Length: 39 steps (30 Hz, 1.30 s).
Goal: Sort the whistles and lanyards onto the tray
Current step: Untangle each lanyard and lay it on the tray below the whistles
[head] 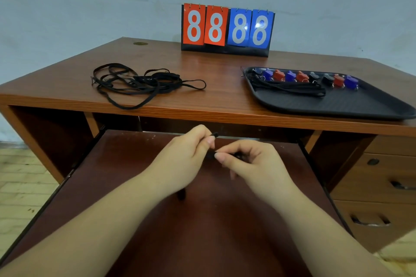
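Hands: left hand (191, 153) and right hand (249, 159) meet over the pull-out shelf (135, 186), both pinching one black lanyard (211, 154).
Tray (337, 105): ahead and right on the worktop (213, 74); right hand nearer.
Tray contents: whistles (301, 76) in a row; laid lanyards run left-right.
Pile (135, 83): loose lanyards, ahead-left.

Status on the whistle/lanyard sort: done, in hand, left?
Done: row of whistles and some lanyards on the tray. In hand: left hand and right hand work a small black piece, unclear what. Left: tangled lanyards on the desk.
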Each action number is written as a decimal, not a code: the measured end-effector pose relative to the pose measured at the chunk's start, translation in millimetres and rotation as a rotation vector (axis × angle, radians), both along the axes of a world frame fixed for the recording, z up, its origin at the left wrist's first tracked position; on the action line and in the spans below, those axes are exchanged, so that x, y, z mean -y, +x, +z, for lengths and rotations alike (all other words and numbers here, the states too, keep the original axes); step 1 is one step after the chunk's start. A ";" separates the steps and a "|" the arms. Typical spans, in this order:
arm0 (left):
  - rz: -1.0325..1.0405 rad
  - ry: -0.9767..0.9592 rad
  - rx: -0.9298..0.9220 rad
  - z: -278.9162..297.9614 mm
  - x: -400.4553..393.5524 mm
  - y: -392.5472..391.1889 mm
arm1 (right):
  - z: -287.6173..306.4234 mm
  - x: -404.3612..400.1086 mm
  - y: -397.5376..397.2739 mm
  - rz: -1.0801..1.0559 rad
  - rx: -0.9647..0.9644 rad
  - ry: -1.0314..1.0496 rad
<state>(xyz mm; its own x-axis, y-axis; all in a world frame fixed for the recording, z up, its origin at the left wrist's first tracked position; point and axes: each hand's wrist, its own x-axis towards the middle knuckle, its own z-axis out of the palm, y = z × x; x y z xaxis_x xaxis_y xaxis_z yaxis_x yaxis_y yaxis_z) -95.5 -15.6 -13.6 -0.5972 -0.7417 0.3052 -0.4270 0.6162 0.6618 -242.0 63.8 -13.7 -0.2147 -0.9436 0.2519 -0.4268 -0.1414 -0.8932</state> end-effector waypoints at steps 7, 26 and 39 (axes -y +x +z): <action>0.079 0.025 0.041 -4.2 18.9 9.3 | -0.6 2.9 -16.2 0.002 0.118 0.074; 0.121 0.041 -0.035 -4.4 18.1 7.8 | -8.1 4.7 -30.8 -0.073 -0.193 0.112; 0.055 -0.001 -0.047 -3.8 3.8 1.8 | -3.6 -1.8 6.7 0.199 0.081 0.244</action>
<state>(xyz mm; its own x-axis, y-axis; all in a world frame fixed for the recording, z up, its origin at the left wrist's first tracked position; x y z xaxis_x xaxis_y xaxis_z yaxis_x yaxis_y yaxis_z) -93.7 -19.5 -17.4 -0.5409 -0.7728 0.3321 -0.4289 0.5930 0.6814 -235.3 65.6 -17.2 -0.0305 -0.9995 0.0022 -0.3382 0.0082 -0.9410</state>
